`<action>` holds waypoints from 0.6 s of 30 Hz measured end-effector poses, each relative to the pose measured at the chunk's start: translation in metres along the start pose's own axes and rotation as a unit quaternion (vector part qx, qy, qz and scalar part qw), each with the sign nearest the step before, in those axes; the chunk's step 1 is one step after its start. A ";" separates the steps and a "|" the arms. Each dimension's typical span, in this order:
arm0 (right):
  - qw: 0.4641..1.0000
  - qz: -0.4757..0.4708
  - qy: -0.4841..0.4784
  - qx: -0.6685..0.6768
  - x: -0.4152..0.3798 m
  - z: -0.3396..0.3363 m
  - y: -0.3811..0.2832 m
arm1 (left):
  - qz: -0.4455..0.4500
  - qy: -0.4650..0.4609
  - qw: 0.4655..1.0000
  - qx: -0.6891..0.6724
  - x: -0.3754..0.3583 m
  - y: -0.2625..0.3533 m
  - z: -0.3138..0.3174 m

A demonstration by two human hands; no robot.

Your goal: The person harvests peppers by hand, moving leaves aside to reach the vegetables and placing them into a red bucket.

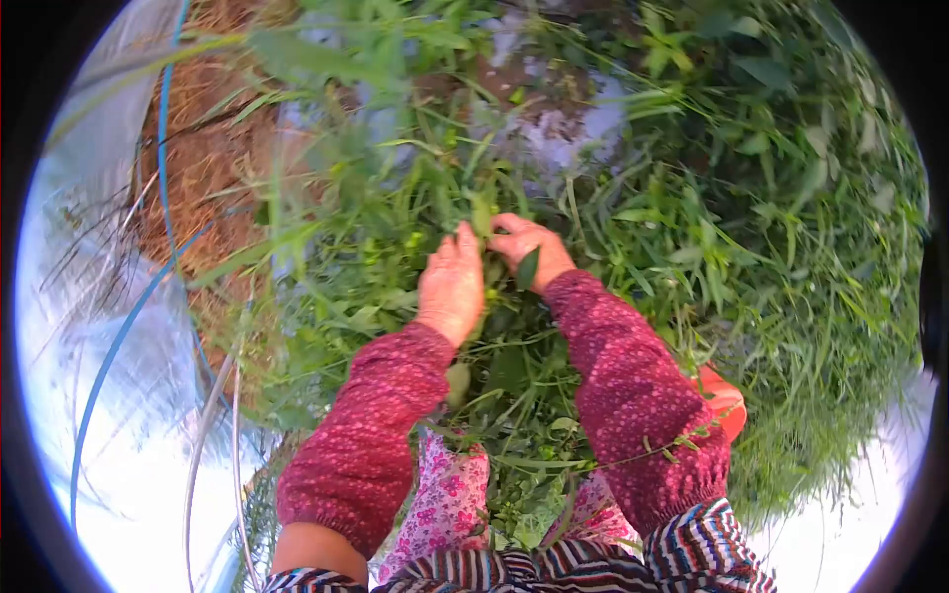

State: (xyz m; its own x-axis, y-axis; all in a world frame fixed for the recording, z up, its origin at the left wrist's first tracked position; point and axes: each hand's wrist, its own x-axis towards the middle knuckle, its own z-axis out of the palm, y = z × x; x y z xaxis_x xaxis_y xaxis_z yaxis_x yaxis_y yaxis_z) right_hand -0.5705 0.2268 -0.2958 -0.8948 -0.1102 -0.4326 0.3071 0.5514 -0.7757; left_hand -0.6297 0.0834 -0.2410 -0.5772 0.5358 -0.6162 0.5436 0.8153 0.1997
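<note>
My left hand [453, 287] reaches into dense green plants [366, 267], back upward, its fingers stretched forward among the leaves; its thumb is hidden. Close on its right, my right hand [534, 254] has thumb and fingers curled together at some stems, seemingly pinching a plant, though the fingertips are partly covered. A light green leaf [481, 212] stands upright between the fingertips of both hands. One darker leaf [529, 268] lies across the right hand. Dark red patterned sleeves cover both forearms.
An orange object [725, 400] shows partly behind my right sleeve. At left, a blue hose or pipe [119, 348] curves beside translucent plastic sheeting [74, 296]. Brown soil with dry straw [213, 168] borders the greenery. Pale sheeting [573, 133] shows through the plants ahead.
</note>
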 end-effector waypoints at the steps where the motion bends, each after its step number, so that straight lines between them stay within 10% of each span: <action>1: 1.000 -0.018 0.013 -0.011 -0.002 -0.004 -0.002 | 0.002 -0.004 1.000 0.006 -0.001 -0.004 -0.001; 11: 0.960 0.060 0.273 -0.021 -0.010 -0.037 0.012 | -0.048 -0.008 0.999 -0.008 0.008 0.053 0.003; 18: 0.982 0.007 -0.105 -0.160 0.027 -0.045 -0.027 | 0.051 -0.059 0.996 -0.047 -0.003 0.056 0.018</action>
State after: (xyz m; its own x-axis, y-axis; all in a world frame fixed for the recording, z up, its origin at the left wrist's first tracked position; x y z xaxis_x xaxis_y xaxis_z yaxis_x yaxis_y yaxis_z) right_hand -0.6176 0.2460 -0.2664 -0.7946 -0.2504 -0.5531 0.1716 0.7812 -0.6002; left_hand -0.5862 0.1239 -0.2421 -0.4431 0.5922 -0.6731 0.5333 0.7776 0.3331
